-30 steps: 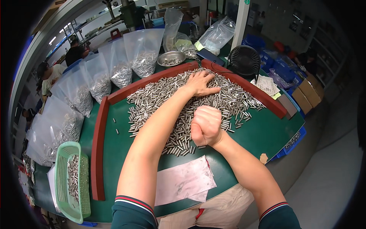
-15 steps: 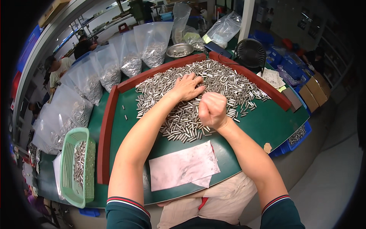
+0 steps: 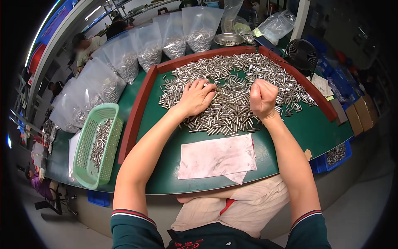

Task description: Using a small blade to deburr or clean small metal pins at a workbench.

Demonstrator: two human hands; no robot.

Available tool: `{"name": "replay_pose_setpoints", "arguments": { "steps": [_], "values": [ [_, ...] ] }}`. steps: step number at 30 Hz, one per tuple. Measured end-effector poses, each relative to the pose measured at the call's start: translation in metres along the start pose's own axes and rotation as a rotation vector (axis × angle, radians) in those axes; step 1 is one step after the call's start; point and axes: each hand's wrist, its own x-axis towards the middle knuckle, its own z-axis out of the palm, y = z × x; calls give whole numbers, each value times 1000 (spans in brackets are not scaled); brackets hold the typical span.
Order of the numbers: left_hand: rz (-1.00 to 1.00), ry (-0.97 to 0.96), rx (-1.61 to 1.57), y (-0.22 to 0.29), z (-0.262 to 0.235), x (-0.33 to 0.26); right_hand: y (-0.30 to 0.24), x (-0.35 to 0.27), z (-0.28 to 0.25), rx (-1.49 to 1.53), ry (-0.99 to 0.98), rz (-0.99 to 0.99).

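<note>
Short silvery metal pins (image 3: 232, 106) lie in a wide loose pile on the green tabletop. My left hand (image 3: 195, 98) rests palm down on the left part of the pile. Between its thumb and index finger shows the bright end of one pin (image 3: 206, 84); the other fingers curl among the pins. To its right, my right hand (image 3: 263, 98) is closed in a fist over the pile's right side. Whatever that fist holds is hidden. A stained whitish-pink cloth (image 3: 217, 157) lies flat in front of the pile.
Dark red wooden rails (image 3: 139, 112) border the pile at left and back. Left stands a green plastic basket (image 3: 112, 147) with pins inside. Clear bags (image 3: 201, 31) of pins line the back, beside a metal bowl (image 3: 229, 39). A black fan (image 3: 302, 54) stands back right.
The whole view has shifted, so the table sits higher and farther right. My left hand has drawn toward the pile's left side, its fingers closing together. My right hand stays a fist.
</note>
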Motion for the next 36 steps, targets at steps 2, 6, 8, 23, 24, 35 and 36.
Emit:
{"name": "replay_pose_setpoints", "arguments": {
  "steps": [2,6,8,23,24,35,36],
  "values": [
    [-17,26,33,3,-1,-17,0,0,-1,-6,-12,8],
    [-106,-29,52,5,-7,-48,-8,2,2,15,-8,-3],
    [-133,-43,79,7,-11,-60,-11,4,4,32,-30,-5],
    [-430,5,65,-50,-26,-51,-18,3,5,68,-75,-21],
    [-424,5,53,-55,-25,-42,-17,3,6,68,-75,-13],
    [-350,-220,47,-49,-5,28,-19,2,4,71,-98,-31],
    [-312,-235,68,-45,-4,20,-19,1,3,67,-98,-28]
  ]
}}
